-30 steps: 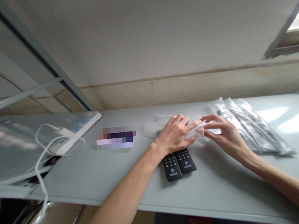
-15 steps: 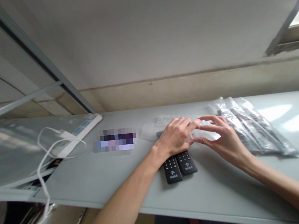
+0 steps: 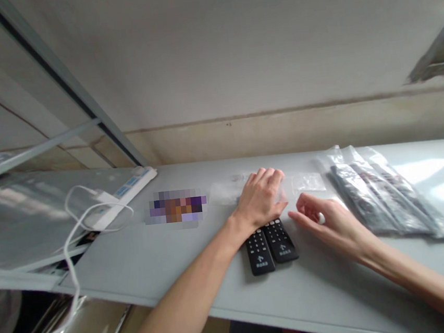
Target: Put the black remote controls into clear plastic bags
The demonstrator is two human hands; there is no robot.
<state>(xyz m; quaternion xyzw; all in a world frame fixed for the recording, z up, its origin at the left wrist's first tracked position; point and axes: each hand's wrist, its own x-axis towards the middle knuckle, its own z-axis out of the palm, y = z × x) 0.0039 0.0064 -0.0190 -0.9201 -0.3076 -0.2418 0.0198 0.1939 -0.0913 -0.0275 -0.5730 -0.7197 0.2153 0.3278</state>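
Two black remote controls (image 3: 260, 254) lie side by side on the grey table, their upper ends covered by my left hand (image 3: 262, 196). This hand rests palm down over them and over clear plastic bags (image 3: 222, 193), thumb apart from the fingers. Just to the right, my right hand (image 3: 325, 222) is raised slightly with its fingers curled in. A small white thing (image 3: 321, 218) shows inside that curl; what it is I cannot make out. Behind the hands lies a flat clear bag (image 3: 308, 183).
Several bagged dark items (image 3: 385, 192) lie in a row on the table (image 3: 216, 271) at the right. A white power strip (image 3: 126, 196) with a looping white cable (image 3: 72, 264) is at the left, near a metal frame (image 3: 82, 96). A blurred-out item (image 3: 176, 210) lies between.
My right hand has come away from my left hand and the clear plastic, moving down with its fingers now curled. The plastic it spread now lies flat behind. My left hand stays over the remotes.
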